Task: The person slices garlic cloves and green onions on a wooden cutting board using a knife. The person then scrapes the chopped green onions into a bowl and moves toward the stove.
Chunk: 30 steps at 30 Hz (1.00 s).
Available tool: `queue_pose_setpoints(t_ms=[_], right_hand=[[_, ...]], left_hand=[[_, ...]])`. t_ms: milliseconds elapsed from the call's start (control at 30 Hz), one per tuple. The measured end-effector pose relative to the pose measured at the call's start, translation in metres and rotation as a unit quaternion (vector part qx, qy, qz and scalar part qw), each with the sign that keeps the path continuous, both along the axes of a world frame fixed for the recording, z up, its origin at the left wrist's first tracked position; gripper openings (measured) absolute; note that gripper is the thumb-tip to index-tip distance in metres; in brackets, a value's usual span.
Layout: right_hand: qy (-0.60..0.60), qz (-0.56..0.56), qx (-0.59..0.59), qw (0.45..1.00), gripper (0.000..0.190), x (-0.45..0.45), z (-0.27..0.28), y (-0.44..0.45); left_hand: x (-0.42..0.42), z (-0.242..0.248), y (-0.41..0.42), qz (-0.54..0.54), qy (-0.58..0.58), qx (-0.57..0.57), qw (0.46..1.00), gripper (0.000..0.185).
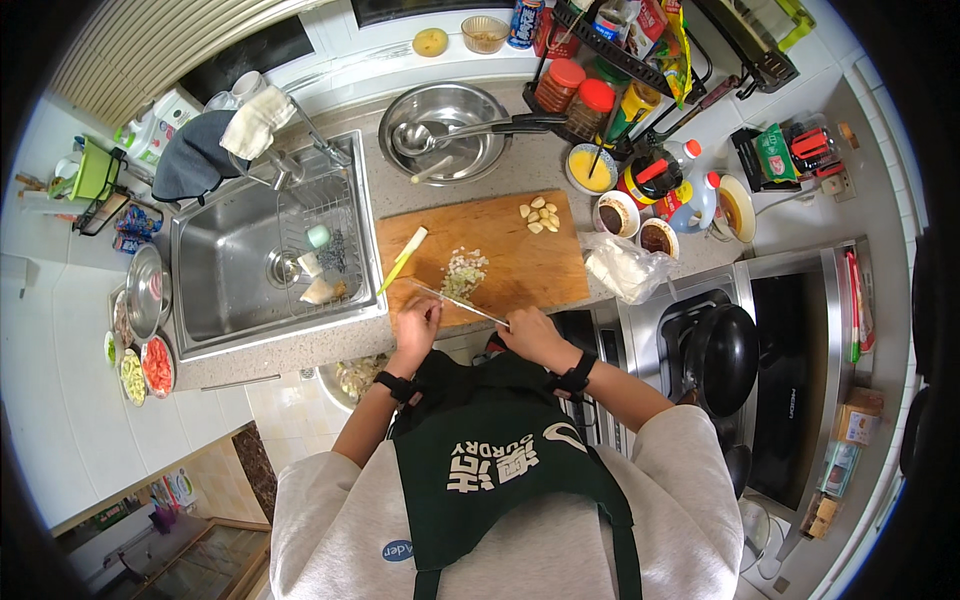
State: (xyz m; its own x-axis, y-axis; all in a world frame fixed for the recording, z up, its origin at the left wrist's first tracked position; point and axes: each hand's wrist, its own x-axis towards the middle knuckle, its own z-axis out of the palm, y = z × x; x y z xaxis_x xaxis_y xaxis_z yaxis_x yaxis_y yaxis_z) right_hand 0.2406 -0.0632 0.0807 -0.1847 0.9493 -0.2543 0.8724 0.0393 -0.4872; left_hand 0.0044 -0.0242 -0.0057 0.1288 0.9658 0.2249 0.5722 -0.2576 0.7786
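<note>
A kitchen knife is held by its handle in my right hand, its blade pointing left over the near edge of the wooden cutting board. My left hand is by the blade's far end, fingers curled; whether it grips anything is not clear. Chopped scallion lies in a small heap just beyond the blade. Left of the heap rests a length of scallion stalk. Peeled garlic cloves sit at the board's far right corner.
A steel sink with a wire rack is on the left. Beyond the board stands a steel bowl with ladles. Bowls of sauce, beaten egg and a plastic bag are at the right, near a black wok.
</note>
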Motion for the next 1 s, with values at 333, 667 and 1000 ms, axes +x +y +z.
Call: queue_pose_setpoints(t_ms=[333,667,1000], right_hand=[[-0.022,-0.031,-0.063,0.997,0.035,-0.002,-0.020,-0.004],[0.033,0.010,-0.043,0.998,0.037,-0.007,-0.006,0.002],[0.000,0.014,-0.049,0.999,0.036,0.010,-0.019,0.019]], left_hand=[[-0.001,0.000,-0.003,-0.016,-0.034,-0.027,0.999,0.006],[-0.026,0.006,-0.008,0.110,-0.065,-0.010,0.992,0.011],[-0.035,0.006,-0.016,0.119,-0.063,0.008,0.991,0.009]])
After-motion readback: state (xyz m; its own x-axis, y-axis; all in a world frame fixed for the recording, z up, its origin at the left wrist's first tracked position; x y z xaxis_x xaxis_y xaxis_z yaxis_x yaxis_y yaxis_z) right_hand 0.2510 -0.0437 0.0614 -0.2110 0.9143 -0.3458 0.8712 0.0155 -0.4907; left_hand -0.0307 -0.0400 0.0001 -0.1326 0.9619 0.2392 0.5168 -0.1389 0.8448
